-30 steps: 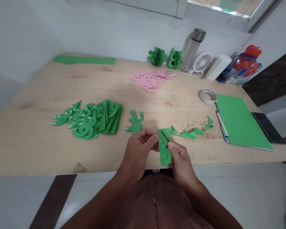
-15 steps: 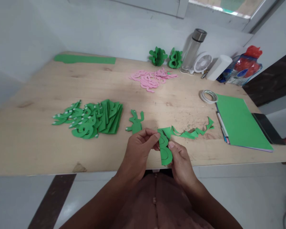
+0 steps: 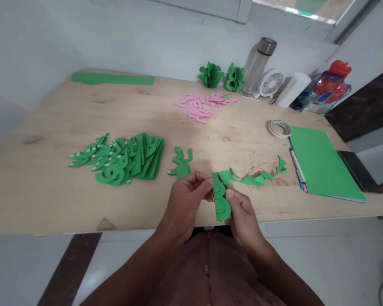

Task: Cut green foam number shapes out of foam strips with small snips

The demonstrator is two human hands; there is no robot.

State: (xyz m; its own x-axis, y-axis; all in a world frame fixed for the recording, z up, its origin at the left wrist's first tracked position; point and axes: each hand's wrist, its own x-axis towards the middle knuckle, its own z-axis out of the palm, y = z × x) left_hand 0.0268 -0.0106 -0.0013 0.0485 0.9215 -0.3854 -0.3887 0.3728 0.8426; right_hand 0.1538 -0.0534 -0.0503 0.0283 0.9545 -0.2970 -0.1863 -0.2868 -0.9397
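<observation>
Both hands meet over the near edge of the worktop [image 3: 67, 204], gripping one small green piece [image 3: 222, 207] between them. Left hand [image 3: 187, 199] pinches its upper left side, thumb on top; right hand [image 3: 242, 210] has its thumb at the right edge, fingers mostly hidden below. Dark curved outlines are drawn on the piece; its right side is scalloped, and a corner flap stands partly parted at the top.

Just right of the flap: jagged green offcuts [image 3: 258, 179] in a wavering line, with fine crumbs beyond. Near the left hand, a green branching cut-out [image 3: 182, 170] lies flat. Farther left, a heap of green cut-outs [image 3: 115, 170] with small white patches, touching a stack of green pieces [image 3: 151, 159].

Toward the wall: loose pink cut-outs [image 3: 199, 108]; behind them two upright green paper forms [image 3: 211, 75], then a clear bottle [image 3: 257, 70] and a small white fan [image 3: 271, 83]. At right, tape rolls [image 3: 285, 128] touch or nearly touch a green sheet [image 3: 328, 165], pens [image 3: 296, 165] along its left side.
</observation>
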